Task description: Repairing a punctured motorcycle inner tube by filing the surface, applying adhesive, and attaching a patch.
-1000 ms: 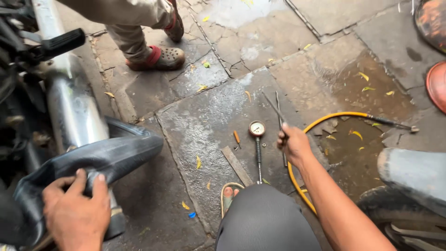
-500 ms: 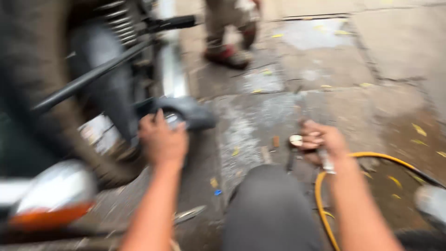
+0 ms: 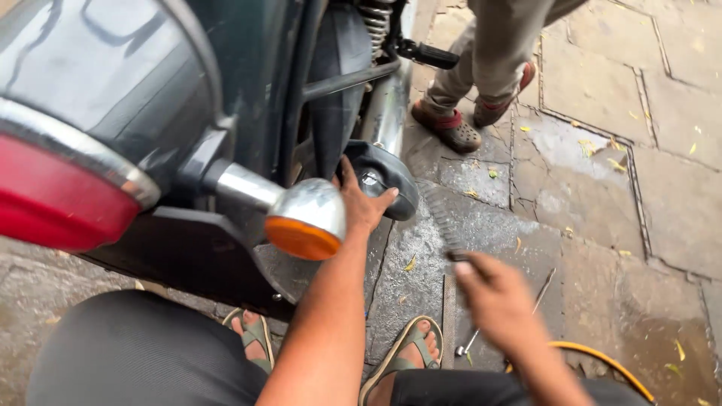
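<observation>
My left hand point(image 3: 362, 201) rests on a fold of black inner tube point(image 3: 395, 184) that hangs out beside the motorcycle's rear tyre point(image 3: 338, 75); the fingers press on the rubber. My right hand point(image 3: 492, 301) is lower right, shut on the end of a dark ridged rasp point(image 3: 444, 222). The rasp is blurred and points up toward the tube, with its tip a little short of it. The tube's valve area is partly hidden by my left hand.
An amber turn signal point(image 3: 304, 222) and a red tail light point(image 3: 60, 203) jut out close to my left arm. Another person's legs and sandals point(image 3: 459, 131) stand behind the tube. A yellow hose point(image 3: 602, 361), a thin metal rod point(image 3: 541, 289) and a flat strip point(image 3: 449, 316) lie on wet paving by my sandalled feet point(image 3: 406, 353).
The view has swung toward the motorcycle's rear. My right hand has left the ground by the gauge and now holds the rasp raised near the tube. My left hand stays on the tube.
</observation>
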